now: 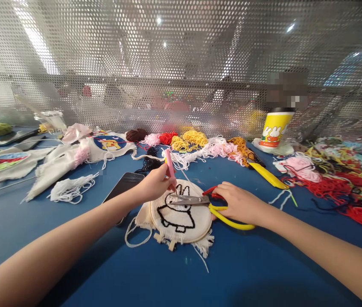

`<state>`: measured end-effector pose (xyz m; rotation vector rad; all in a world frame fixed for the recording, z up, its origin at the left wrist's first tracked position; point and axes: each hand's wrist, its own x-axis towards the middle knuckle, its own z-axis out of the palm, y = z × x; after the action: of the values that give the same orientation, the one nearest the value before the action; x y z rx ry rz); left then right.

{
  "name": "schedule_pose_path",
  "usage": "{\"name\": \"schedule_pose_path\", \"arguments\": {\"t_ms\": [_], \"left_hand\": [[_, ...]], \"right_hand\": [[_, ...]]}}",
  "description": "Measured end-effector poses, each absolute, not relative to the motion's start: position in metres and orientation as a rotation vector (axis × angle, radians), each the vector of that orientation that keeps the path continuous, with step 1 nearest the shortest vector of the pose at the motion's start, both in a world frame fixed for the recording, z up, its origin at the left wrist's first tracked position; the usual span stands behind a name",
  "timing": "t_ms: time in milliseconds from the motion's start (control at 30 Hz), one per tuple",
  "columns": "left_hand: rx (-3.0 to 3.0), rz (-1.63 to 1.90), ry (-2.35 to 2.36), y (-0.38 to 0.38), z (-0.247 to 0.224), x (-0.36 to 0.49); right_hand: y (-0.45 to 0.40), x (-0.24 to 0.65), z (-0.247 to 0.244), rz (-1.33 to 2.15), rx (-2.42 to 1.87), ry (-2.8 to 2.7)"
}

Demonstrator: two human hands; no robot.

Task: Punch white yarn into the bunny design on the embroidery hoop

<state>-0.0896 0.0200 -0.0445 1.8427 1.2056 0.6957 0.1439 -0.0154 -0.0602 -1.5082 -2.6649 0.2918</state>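
My left hand is closed around a pink punch needle, its thin tip pointing down at the cloth. White yarn trails from near it. In my right hand is a pair of scissors with red and yellow handles, the blades reaching left across the work to the needle's tip. Beneath both tools lies an embroidery hoop with off-white cloth and a black-yarn rabbit outline. Frayed cloth edges and a loop of white yarn stick out around the hoop.
A dark phone lies partly under my left forearm. Yellow yarn and other colours line the back, before a perforated metal screen. At right are a yellow cutter, a paper cup and red yarn. White yarn lies left.
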Motion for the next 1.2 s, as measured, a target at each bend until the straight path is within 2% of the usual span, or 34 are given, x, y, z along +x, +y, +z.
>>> {"name": "schedule_pose_path", "arguments": {"t_ms": [400, 700, 1200], "left_hand": [[1.687, 0.751, 1.205, 0.02, -0.045, -0.088], [1.601, 0.775, 1.188, 0.017, -0.043, -0.087], [1.554, 0.781, 1.181, 0.017, -0.043, -0.087]], "right_hand": [[-0.003, 0.139, -0.054, 0.285, -1.552, -2.774], [0.009, 0.132, -0.039, 0.495, -1.445, -2.962], [0.014, 0.132, -0.03, 0.501, -1.28, -3.103]]}}
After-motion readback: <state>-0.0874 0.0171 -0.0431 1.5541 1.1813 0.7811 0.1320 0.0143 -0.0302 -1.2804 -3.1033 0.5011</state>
